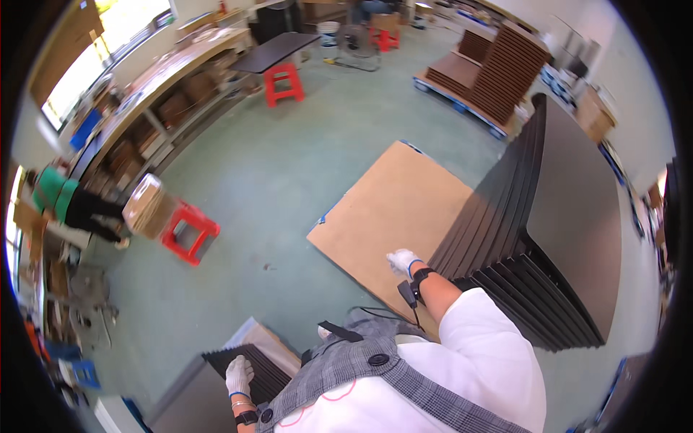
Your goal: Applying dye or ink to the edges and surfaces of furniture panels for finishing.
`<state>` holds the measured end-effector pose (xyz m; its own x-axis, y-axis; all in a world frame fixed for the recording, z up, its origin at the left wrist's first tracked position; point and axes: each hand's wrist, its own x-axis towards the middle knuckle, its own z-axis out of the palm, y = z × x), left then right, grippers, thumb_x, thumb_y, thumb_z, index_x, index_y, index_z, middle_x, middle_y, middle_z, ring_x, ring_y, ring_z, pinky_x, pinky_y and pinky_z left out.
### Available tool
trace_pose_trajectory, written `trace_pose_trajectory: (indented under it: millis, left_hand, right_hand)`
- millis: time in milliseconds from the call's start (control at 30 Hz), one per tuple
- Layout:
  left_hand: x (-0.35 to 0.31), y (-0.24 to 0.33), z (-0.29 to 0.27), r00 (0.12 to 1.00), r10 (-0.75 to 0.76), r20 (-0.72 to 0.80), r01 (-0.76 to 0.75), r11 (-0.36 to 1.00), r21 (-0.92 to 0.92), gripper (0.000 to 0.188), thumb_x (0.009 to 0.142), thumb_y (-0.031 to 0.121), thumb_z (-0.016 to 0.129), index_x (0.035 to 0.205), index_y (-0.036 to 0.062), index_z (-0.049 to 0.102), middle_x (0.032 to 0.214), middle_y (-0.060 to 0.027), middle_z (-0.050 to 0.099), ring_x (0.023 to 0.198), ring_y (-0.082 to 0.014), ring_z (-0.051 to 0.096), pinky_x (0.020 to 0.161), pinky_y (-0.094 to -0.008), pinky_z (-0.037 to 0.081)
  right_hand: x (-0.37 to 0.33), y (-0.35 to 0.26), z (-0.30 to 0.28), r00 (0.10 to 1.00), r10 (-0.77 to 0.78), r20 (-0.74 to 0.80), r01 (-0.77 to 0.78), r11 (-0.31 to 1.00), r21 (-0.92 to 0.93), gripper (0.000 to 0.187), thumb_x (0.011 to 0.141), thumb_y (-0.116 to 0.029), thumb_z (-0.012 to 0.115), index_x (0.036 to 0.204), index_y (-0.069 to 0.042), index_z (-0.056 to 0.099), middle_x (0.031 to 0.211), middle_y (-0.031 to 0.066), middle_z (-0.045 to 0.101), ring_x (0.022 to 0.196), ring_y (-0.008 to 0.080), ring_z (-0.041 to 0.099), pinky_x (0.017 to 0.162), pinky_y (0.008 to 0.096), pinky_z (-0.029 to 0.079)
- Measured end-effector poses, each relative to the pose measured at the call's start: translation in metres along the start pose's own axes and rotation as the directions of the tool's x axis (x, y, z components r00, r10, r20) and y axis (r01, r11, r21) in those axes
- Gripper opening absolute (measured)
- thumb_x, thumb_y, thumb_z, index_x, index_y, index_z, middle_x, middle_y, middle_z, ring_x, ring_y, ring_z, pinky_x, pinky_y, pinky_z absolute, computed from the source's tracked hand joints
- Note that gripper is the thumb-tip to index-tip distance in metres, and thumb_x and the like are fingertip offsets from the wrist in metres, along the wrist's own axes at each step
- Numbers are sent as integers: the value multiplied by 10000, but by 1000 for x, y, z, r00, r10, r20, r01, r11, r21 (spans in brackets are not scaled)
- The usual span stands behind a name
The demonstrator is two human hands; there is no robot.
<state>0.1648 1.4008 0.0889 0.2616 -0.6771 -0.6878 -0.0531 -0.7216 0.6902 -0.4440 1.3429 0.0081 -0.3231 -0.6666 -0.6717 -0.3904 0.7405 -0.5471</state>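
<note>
My right hand (402, 261), in a white glove, is closed in a loose fist above a large brown board (393, 206) lying on a low base. Nothing shows in its fingers. Just to its right leans a thick row of dark grey panels (570, 209), standing on edge and apart from the hand. At the lower left my left hand (240, 376), gloved too, has its fingers curled in with nothing seen in them. It appears over or beside a second stack of dark panels (268, 372); whether it touches them I cannot tell.
A blue-wheeled pallet with brown panels (505, 72) stands at the far right. Red stools (191, 232) stand to the left, one bearing a wrapped bundle (148, 207). Another red stool (283, 84) supports a dark panel (274, 53). A person in green (58, 191) is by the long workbench (155, 83).
</note>
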Motion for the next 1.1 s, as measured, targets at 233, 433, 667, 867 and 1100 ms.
trace_pose_trajectory:
  millis: [233,433,667,867,1100]
  left_hand:
    - [127,171,44,995,50,90,-55,997,57,197,923,267,587,1014,93,579,742,-19,579,561,-109,517,489,-240,441]
    - [250,293,69,983,90,159,-110,987,118,246,925,277,602,1051,67,579,734,9,561,569,-75,490,483,-220,396]
    - [370,418,79,975,123,184,-140,987,80,212,930,282,570,1020,90,576,719,11,546,559,-83,480,478,-226,392]
    - [496,516,119,950,-34,309,-29,980,197,226,933,328,553,971,105,566,712,10,531,538,-93,474,456,-233,382]
    - [723,656,115,686,278,673,-479,868,129,238,942,341,553,809,153,493,620,4,471,489,-101,460,403,-262,352]
  right_hand:
    - [45,-53,-28,956,288,-62,-175,725,666,323,934,-320,551,967,-1,589,854,111,629,724,242,621,654,374,538]
    - [147,-88,-37,839,526,-139,-239,586,775,257,911,-281,566,911,-27,606,720,110,596,584,244,570,523,398,470]
    - [277,-264,-64,949,255,-188,-158,896,414,378,895,-379,563,908,-9,640,801,102,648,662,234,626,594,375,500]
    - [363,-414,-67,969,148,-198,7,782,623,377,907,-381,523,751,-48,610,696,69,616,591,205,577,562,376,490]
    - [419,-462,-68,903,421,-89,-277,726,629,256,899,-289,539,732,-95,544,599,6,501,494,146,480,474,317,395]
